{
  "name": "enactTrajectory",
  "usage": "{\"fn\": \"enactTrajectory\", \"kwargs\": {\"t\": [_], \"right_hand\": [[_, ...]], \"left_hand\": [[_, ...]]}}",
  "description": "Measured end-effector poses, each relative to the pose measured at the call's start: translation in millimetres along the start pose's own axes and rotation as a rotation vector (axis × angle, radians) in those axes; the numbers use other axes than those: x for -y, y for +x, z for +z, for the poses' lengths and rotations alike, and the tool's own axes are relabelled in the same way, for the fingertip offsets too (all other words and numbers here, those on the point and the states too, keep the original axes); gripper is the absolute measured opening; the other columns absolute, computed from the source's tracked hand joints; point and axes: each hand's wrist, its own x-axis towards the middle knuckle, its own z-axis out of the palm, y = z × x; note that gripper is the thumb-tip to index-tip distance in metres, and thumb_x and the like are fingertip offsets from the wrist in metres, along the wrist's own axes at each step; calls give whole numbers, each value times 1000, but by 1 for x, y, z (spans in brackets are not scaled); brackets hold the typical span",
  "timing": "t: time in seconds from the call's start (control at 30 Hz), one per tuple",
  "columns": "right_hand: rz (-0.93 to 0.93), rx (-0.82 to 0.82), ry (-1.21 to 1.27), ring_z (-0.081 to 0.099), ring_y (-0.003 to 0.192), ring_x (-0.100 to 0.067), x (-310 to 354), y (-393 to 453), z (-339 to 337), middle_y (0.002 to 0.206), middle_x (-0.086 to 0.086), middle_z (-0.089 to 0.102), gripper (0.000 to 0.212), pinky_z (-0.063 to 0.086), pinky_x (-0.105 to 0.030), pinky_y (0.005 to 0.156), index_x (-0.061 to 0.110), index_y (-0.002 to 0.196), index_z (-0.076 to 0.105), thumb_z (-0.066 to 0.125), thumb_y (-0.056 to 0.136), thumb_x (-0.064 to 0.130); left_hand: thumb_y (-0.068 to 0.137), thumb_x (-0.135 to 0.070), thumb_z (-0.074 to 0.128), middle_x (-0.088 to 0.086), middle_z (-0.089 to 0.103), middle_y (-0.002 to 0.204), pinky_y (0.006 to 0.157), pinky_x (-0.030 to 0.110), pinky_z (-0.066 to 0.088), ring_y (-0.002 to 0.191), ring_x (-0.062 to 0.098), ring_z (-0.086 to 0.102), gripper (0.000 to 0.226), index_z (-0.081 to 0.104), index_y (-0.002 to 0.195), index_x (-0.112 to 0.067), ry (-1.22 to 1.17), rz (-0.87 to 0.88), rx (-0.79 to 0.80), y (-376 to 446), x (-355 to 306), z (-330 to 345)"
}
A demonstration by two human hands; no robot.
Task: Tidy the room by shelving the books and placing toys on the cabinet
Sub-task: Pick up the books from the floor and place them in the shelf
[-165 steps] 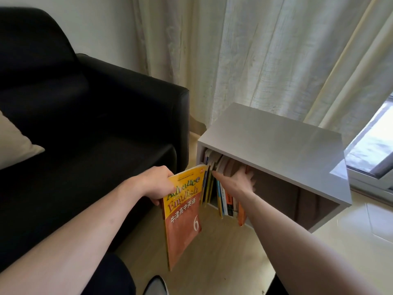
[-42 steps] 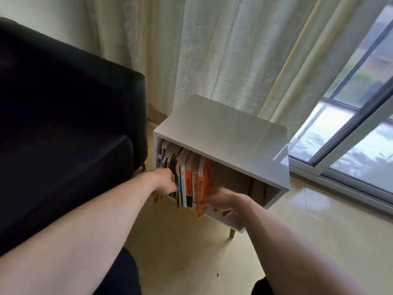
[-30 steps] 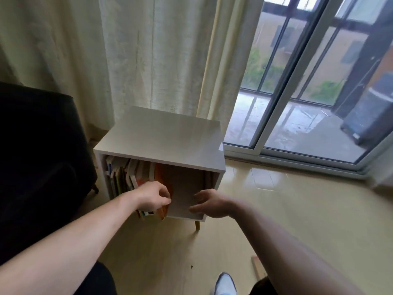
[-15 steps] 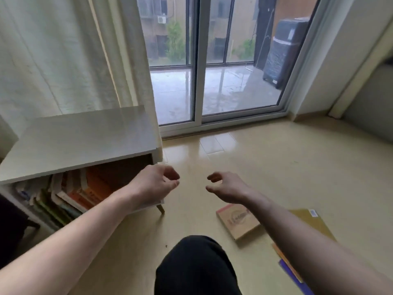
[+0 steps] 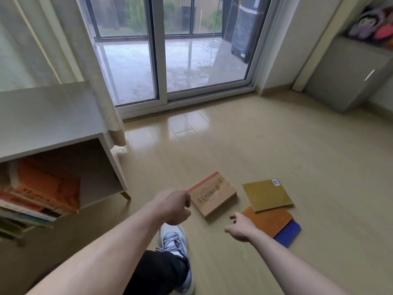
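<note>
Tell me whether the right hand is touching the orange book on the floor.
Cannot tell. In the head view the right hand sits just left of the orange book, fingers overlapping its near corner, but height above it is unclear.

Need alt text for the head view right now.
Both empty hands, left hand and right hand, reach toward four books on the floor, nearest the tan book. A partly filled white shelf unit stands at left.
</note>
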Motion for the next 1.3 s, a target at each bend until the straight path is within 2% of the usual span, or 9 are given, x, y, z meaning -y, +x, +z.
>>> {"fn": "enactTrajectory", "kwargs": {"t": [0.07, 0.2, 0.33, 0.53, 0.7, 0.83, 1.0, 1.2, 1.3], "right_hand": [[66, 22, 43, 61, 112, -27, -10, 12, 8, 140, -7, 53, 68, 55, -35, 80, 19, 149, 40, 65, 87, 35], [180, 46, 157, 53, 121, -28, -20, 45, 26, 145, -9, 48, 73, 57, -39, 83, 17, 154, 32, 66, 91, 34], [248, 39, 292, 54, 124, -29, -16, 79, 46, 151, -10, 44, 80, 58, -38, 79, 15, 158, 24, 63, 92, 37], [354, 35, 491, 64, 110, -28, -2, 141, 75, 134, -11, 56, 73, 54, -29, 51, 12, 145, 41, 65, 89, 52], [434, 60, 540, 62, 74, -19, 18, 175, 86, 95, -6, 60, 54, 59, -32, 60, 7, 126, 52, 60, 96, 50], [475, 67, 700, 68, 89, -25, 33, 194, 95, 109, -9, 59, 56, 63, -38, 72, 8, 131, 55, 64, 94, 49], [526, 79, 829, 70, 87, -26, 46, 220, 104, 107, -11, 63, 56, 59, -34, 58, 10, 135, 54, 65, 94, 48], [544, 79, 777, 71, 77, -27, 49, 237, 106, 95, -14, 66, 41, 60, -37, 56, 6, 128, 57, 62, 98, 34], [538, 76, 783, 71, 77, -30, 55, 240, 114, 102, -17, 66, 47, 59, -36, 52, 4, 122, 58, 66, 93, 41]], "left_hand": [[96, -40, 63, -6, 68, 129, 93, 29, 49, 118, 20, 62, 34, 67, 127, -28, -8, -50, 35, 0, 15, 5], [97, -42, 62, -10, 69, 123, 94, 30, 52, 113, 16, 63, 35, 69, 128, -29, -29, -90, 37, 8, 28, 2], [98, -45, 61, -13, 69, 122, 98, 36, 54, 112, 14, 63, 35, 68, 128, -31, -60, -98, 13, 23, 29, -7], [97, -47, 62, -15, 70, 119, 96, 34, 55, 107, 12, 64, 34, 69, 127, -32, -53, -127, 64, 57, 48, -9], [97, -45, 62, -15, 71, 120, 97, 31, 53, 107, 11, 64, 34, 70, 127, -31, -101, -162, 128, 80, 67, -7], [97, -47, 61, -17, 69, 120, 96, 32, 55, 107, 10, 64, 35, 68, 128, -32, -103, -139, 147, 86, 65, -3], [98, -48, 60, -16, 68, 123, 92, 31, 57, 105, 8, 66, 36, 67, 131, -34, -131, -118, 154, 91, 64, -6], [98, -48, 60, -16, 69, 123, 94, 33, 55, 105, 9, 66, 37, 67, 131, -32, -144, -120, 139, 93, 61, -11], [98, -47, 59, -16, 69, 124, 93, 32, 56, 106, 9, 66, 37, 67, 130, -33, -146, -119, 128, 93, 60, -12]]}}
